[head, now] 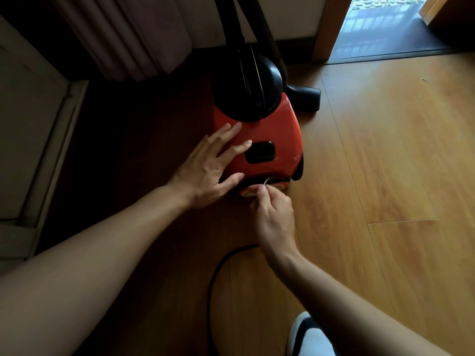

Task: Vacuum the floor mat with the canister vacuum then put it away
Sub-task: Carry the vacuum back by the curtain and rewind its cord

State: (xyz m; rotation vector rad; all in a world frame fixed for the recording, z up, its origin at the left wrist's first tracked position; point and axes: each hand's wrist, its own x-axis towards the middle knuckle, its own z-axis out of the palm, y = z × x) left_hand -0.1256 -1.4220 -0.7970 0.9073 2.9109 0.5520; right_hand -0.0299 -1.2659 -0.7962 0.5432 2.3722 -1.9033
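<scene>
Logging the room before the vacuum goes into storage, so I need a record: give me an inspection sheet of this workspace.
Surface: wooden floor, partly shaded.
Job's things: red canister vacuum on floor, black hose rising from it, nozzle beside it; mat not seen.
Clutter: nothing seen.
Hands: left hand flat on vacuum top; right hand pinches a thin pale piece at its rear.
Cables: black cord curving across floor.
Surroundings: curtain, open doorway, a shoe.
</scene>
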